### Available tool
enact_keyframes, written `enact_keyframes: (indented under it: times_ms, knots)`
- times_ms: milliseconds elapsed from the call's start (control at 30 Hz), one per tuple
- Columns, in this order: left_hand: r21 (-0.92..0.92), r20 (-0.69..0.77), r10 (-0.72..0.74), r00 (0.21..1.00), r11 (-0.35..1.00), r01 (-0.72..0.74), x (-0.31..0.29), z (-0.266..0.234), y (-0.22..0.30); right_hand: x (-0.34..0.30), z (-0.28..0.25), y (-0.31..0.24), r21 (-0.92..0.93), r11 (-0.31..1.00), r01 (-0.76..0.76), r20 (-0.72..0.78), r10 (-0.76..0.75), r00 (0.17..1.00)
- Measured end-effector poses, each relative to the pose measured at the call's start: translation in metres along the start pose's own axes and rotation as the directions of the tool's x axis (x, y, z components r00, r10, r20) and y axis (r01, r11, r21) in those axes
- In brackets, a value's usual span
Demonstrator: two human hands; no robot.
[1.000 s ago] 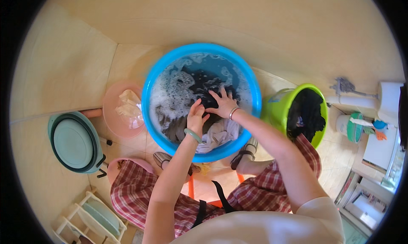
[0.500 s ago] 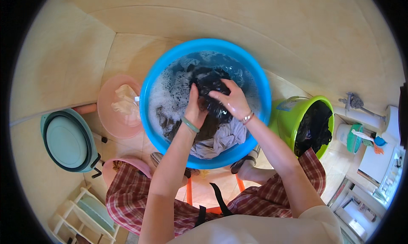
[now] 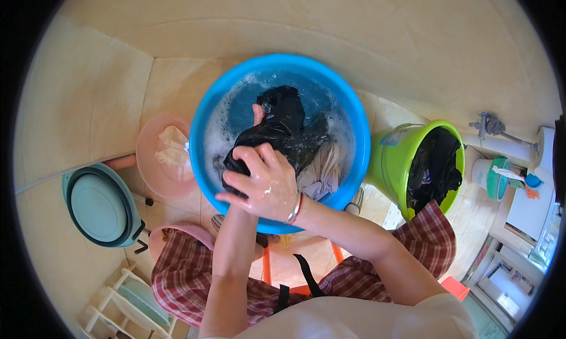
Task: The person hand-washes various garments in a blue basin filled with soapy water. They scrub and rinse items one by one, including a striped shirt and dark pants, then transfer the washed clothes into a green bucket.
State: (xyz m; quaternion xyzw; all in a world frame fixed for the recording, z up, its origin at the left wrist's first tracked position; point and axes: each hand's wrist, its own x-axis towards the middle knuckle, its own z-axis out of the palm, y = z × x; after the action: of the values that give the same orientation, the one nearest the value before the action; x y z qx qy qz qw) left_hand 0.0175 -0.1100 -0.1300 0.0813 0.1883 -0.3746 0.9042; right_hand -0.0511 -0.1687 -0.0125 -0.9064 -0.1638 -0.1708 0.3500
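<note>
A wet black garment (image 3: 277, 120) hangs bunched over the soapy water in a big blue tub (image 3: 364, 132). My left hand (image 3: 258, 114) is mostly covered by this cloth; only a finger or thumb shows at its far left side, and the cloth drapes over the rest. My right hand (image 3: 268, 182) crosses above my left wrist, its fingers curled on the garment's near end. A light grey cloth (image 3: 321, 171) lies half in the water at the tub's near right, beside the black cloth.
A green bucket (image 3: 392, 162) with black clothing stands right of the tub. To the left are a pink basin (image 3: 150, 162) holding a pale cloth and a teal folding basin (image 3: 97, 203). A tap (image 3: 489, 126) juts from the right wall. A white rack (image 3: 121, 292) stands lower left.
My right hand has moved left and nearer, over my left wrist. The black garment now covers most of my left hand and stretches toward me. More bare water shows between the suds.
</note>
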Motion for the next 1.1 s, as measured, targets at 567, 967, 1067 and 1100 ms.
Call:
enact_keyframes:
  times_ms: [567, 967, 1067, 1100]
  knots:
    - [0.543, -0.312, 0.393, 0.865, 0.821, -0.177, -0.023, -0.037, -0.002, -0.062, 0.056, 0.221, 0.086, 0.731, -0.677, -0.012, 0.68, 0.733]
    - [0.404, -0.358, 0.167, 0.919, 0.915, -0.009, 0.009, -0.065, 0.004, -0.052, 0.084, 0.188, 0.07, 0.82, -0.569, 0.088, 0.563, 0.822]
    - [0.162, -0.209, 0.022, 0.978, 0.987, 0.013, 0.009, -0.072, 0.022, -0.034, 0.057, 0.116, 0.287, 0.919, -0.271, 0.138, 0.241, 0.961]
    - [0.086, -0.145, -0.019, 0.989, 0.996, 0.032, 0.007, -0.05, 0.024, -0.029, 0.041, 0.094, 0.243, 0.954, -0.174, 0.18, 0.132, 0.975]
